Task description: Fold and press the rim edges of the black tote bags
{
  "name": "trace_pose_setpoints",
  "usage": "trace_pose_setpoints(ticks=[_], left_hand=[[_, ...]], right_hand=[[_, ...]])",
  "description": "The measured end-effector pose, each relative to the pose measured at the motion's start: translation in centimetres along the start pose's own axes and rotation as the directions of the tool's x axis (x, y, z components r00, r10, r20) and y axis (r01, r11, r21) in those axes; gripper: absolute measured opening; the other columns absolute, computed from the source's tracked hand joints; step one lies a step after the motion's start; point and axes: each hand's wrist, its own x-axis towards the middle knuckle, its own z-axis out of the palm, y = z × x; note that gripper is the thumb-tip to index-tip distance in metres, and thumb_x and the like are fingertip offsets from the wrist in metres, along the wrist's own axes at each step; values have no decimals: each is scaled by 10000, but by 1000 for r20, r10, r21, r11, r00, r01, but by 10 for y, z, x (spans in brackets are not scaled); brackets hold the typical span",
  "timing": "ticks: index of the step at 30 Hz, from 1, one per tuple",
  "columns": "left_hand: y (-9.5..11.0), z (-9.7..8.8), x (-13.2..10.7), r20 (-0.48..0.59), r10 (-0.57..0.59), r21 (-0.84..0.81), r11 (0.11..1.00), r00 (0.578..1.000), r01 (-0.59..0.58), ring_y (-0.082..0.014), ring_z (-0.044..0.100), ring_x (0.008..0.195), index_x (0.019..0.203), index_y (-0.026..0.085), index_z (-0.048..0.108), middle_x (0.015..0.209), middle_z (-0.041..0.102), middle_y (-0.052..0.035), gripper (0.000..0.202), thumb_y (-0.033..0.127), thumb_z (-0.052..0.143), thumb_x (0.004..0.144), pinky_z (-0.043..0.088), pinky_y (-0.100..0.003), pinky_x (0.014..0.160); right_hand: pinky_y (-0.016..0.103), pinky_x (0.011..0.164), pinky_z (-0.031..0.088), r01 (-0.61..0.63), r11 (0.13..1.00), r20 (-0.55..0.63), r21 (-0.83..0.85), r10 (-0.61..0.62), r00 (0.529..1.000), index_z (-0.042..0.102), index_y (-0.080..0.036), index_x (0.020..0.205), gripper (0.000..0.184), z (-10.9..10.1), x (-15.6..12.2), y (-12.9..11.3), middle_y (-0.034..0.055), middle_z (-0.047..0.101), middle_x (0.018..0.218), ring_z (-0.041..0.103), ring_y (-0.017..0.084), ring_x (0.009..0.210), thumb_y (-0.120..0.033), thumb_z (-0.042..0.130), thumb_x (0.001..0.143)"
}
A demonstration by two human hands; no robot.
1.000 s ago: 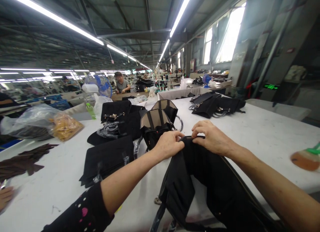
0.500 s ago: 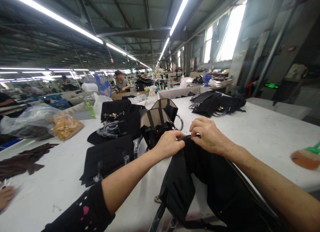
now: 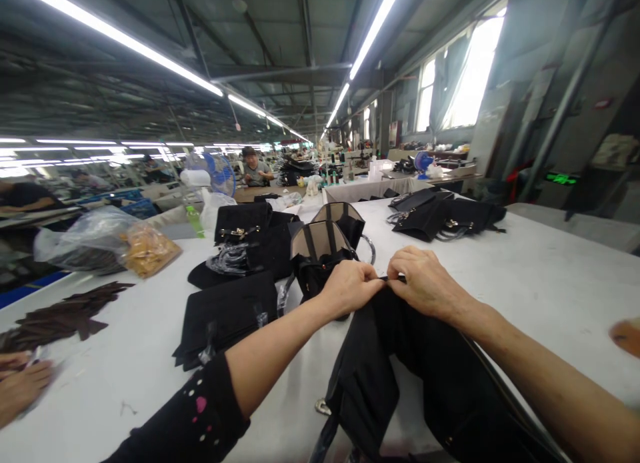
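A black fabric bag (image 3: 425,363) hangs from my two hands above the white table, its lower part running out of the bottom of the view. My left hand (image 3: 350,286) pinches its top edge between thumb and fingers. Close beside it, my right hand (image 3: 425,280) grips the same edge, fingertips bent down onto it. A metal clasp (image 3: 323,406) on a strap shows at the bag's lower left. Just beyond my left hand stand black bags with beige lining (image 3: 320,240), their tops open.
Stacked black bags (image 3: 227,316) lie left on the white table (image 3: 550,283), with more black bags (image 3: 445,213) at the far right. Brown strips (image 3: 70,313) and a plastic bag of yellow pieces (image 3: 147,246) are farther left. Another person's hands (image 3: 23,383) work at the left edge.
My right fingers have come down onto the bag's edge, nearer my left hand. The view has shifted slightly left, and more of the other person's hands shows.
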Motion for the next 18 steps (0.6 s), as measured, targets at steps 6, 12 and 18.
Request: trace_pose_setpoints(ticks=[6,12,18], left_hand=[[-2,-16,-9,-144,-75,137,986,987,95,-145,560,606,610,179,645,587,620,-7,210,301,536,743,332,-250,550],[-15,-14,-20,-115,-256,214,937,960,276,-171,563,624,656,198,586,640,621,-7,114,272,555,738,358,-271,560],[3,-18,-15,-78,136,381,919,988,-97,-211,536,950,950,221,588,1010,580,-38,271,264,696,705,456,-307,757]], right_hand=[[385,804,461,-280,900,-36,334,308,951,658,-275,966,293,-8,-23,23,30,696,1004,619,269,946,-498,596,786],[473,870,462,-598,673,65,436,639,766,682,-294,960,453,-18,-74,56,25,717,1014,630,317,984,-666,565,729],[528,983,401,-732,543,-30,411,811,585,701,-365,908,449,-34,-139,45,49,706,1060,601,368,1059,-714,476,737]])
